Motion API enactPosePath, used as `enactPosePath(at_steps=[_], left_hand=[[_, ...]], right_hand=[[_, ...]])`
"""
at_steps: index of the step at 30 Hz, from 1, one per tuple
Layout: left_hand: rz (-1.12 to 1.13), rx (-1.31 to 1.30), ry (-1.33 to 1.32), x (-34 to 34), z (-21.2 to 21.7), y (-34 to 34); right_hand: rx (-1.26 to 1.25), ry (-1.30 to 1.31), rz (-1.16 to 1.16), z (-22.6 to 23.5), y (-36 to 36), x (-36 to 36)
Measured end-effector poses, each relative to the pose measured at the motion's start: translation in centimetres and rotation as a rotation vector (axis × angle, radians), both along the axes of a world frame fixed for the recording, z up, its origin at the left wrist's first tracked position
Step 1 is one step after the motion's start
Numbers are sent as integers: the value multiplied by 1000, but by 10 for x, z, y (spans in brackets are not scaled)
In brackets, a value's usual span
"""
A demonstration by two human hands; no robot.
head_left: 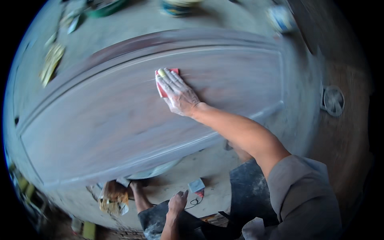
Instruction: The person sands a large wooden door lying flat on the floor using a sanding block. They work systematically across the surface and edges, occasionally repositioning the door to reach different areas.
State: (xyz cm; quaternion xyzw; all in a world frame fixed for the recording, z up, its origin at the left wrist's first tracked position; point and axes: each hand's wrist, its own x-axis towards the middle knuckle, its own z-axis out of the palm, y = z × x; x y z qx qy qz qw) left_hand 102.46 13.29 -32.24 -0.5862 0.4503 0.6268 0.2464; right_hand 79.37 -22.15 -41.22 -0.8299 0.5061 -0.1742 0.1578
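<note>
A large dusty brown wooden panel (116, 108), with a grooved border along its edges, lies across the middle of the view. My right hand (179, 94) is stretched flat on its upper middle, pressing a red sheet of sandpaper (174, 71) against the surface. White dust coats the fingers, and one fingertip has a yellow wrap. My left hand (177, 202) rests by my knee, below the panel and apart from it. Its fingers are curled in with the thumb up, and nothing shows in them.
Beyond the panel stand a green basin (106, 9), a tub (178, 7) and a white bucket (281, 19). A yellowish bundle (52, 64) lies left. A round fan-like object (333, 101) is at right. Near my legs are a blue-grey box (196, 185), a cable and a bag (113, 199).
</note>
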Motion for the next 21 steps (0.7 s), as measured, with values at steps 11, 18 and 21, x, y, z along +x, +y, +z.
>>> enactPosePath(at_steps=[11,18,21], left_hand=[[-295,1,182,-99,-23,56],[-203,-145,173,-35,8,23],[-96,-282,83,7,33,11]], right_hand=[[224,372,-778,-72,91,-523],[-37,382,-530,-76,82,-381],[82,232,-305,-28,62,-187]])
